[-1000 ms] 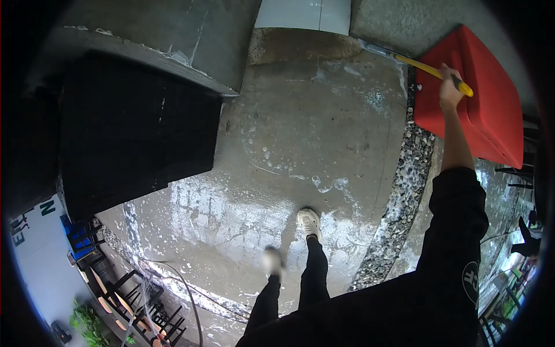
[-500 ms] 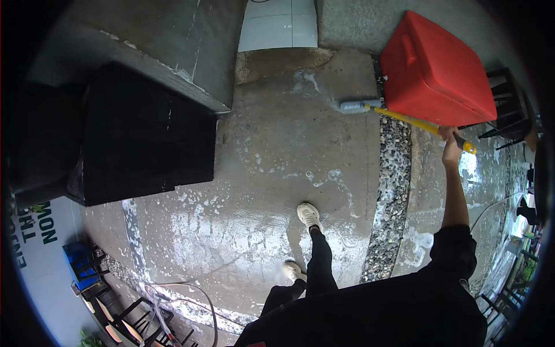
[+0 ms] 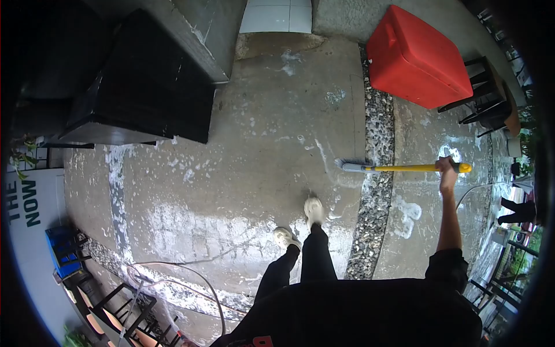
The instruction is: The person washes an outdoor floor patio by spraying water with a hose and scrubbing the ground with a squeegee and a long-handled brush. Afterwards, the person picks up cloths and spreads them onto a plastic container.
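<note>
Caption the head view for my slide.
Right hand holding a yellow-handled brush across a gravel strip, with foam on the wet floor.

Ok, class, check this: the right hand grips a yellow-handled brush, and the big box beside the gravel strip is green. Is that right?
Not quite: the big box is red, not green, as the head view shows. It does stand beside the gravel strip, and the right hand does grip a yellow-handled brush.

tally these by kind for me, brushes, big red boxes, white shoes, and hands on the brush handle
Long yellow-handled brush: 1
Large red box with rounded edges: 1
White shoes: 2
Right hand, gripping the handle: 1
Total: 5
</note>
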{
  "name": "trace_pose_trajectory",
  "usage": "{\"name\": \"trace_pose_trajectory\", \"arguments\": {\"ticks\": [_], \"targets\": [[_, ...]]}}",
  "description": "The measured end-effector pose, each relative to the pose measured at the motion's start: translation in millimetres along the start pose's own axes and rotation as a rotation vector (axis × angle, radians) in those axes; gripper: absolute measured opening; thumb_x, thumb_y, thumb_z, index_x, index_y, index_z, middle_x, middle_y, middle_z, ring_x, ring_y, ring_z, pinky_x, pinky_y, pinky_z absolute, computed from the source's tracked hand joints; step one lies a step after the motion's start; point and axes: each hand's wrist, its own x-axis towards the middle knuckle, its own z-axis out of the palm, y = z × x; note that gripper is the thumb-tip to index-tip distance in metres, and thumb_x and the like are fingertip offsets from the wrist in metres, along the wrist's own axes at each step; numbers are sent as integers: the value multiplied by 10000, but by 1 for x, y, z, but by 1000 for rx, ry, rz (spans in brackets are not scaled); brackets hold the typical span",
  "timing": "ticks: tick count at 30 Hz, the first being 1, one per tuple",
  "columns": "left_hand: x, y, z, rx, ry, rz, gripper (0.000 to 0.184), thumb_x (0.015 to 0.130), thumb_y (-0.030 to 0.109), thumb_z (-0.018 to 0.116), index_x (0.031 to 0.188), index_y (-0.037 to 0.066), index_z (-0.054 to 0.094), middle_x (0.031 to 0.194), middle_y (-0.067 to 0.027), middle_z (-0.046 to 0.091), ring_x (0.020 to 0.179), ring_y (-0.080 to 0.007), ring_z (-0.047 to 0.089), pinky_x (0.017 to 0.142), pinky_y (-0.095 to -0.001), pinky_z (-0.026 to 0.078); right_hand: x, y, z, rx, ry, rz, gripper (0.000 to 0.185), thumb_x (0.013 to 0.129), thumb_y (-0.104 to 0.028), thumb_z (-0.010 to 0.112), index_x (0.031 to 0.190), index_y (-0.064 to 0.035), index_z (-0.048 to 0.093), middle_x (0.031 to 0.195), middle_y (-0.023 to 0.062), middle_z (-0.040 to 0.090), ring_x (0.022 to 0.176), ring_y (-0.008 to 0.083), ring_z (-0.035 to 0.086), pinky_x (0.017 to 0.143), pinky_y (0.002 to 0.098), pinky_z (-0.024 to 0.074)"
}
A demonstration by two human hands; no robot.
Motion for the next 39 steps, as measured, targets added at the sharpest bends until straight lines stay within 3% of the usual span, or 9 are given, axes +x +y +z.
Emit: {"name": "trace_pose_trajectory", "arguments": {"ticks": [5, 6, 13, 16, 23, 25, 28, 31, 39], "targets": [[-21, -78, 18, 17, -19, -157, 533, 794, 462, 459, 726, -45, 608, 619, -199, 582, 588, -320, 573, 567, -418, 443, -31, -1, -2, -71, -157, -152, 176, 774, -152, 490, 661, -18, 499, 617, 50, 480, 602, 121, 426, 817, 298, 373], [-27, -91, 21, 14, -19, -179, 533, 795, 462, 458, 726, -45, 608, 619, -199, 582, 589, -320, 573, 568, -419, 443, -33, -2, -4, -61, -189, -182, 196, 766, -157, 484, 618, -59, 402, 608, 38, 445, 607, 129, 414, 611, 251, 315], [-93, -125, 73, -27, 34, -176, 535, 796, 463, 456, 728, -45, 609, 623, -201, 582, 594, -322, 573, 572, -420, 443, -14, -39, -35, 208, -61, -186, 155, 821, -159, 508, 716, -57, 454, 655, 42, 465, 674, 153, 520, 694, 304, 401], [-164, -109, 78, -44, 81, -116, 492, 802, 426, 481, 762, -50, 598, 693, -226, 584, 657, -343, 571, 595, -430, 427, 37, -32, -84, 128, 2, -550, 292, 779, -15, 568, 1002, -57, 385, 860, 65, 483, 713, 148, 522, 657, 285, 478], [-412, -78, 24, -17, 233, -237, 345, 798, 327, 491, 796, -2, 591, 762, -190, 589, 718, -352, 579, 607, -427, 451, 166, 23, -197, 134, 74, -993, 446, 740, -13, 618, 1126, -40, 395, 896, 90, 468, 713, 169, 494, 657, 263, 444], [-486, -89, 17, 16, 340, -258, 275, 820, 292, 470, 850, 30, 549, 784, -193, 565, 754, -353, 555, 669, -470, 431, 207, 37, -243, -527, 68, -1035, 365, 722, -73, 648, 1044, -18, 485, 823, 115, 496, 709, 236, 515, 666, 321, 441], [-601, -125, -40, 2, 232, -524, 265, 824, 278, 468, 874, 29, 544, 827, -188, 569, 775, -357, 561, 671, -459, 445, 260, 34, -282, -823, -176, -850, 320, 684, -205, 676, 894, -9, 535, 786, 136, 515, 728, 304, 520, 667, 383, 426], [-694, -193, -87, 54, 259, -843, 277, 827, 286, 477, 867, 21, 544, 853, -179, 573, 805, -352, 568, 665, -440, 458, 320, 35, -289, -1199, -366, -1055, 464, 597, -368, 694, 842, -18, 513, 779, 129, 538, 733, 318, 533, 653, 401, 425], [-843, -153, -111, -76, 300, -1211, 303, 813, 320, 510, 894, 33, 563, 881, -178, 592, 855, -345, 571, 699, -426, 466, 399, 57, -150, -1892, -1129, -993, 316, 547, -343, 685, 730, -88, 650, 726, 87, 622, 676, 228, 612, 614, 331, 497]]}}
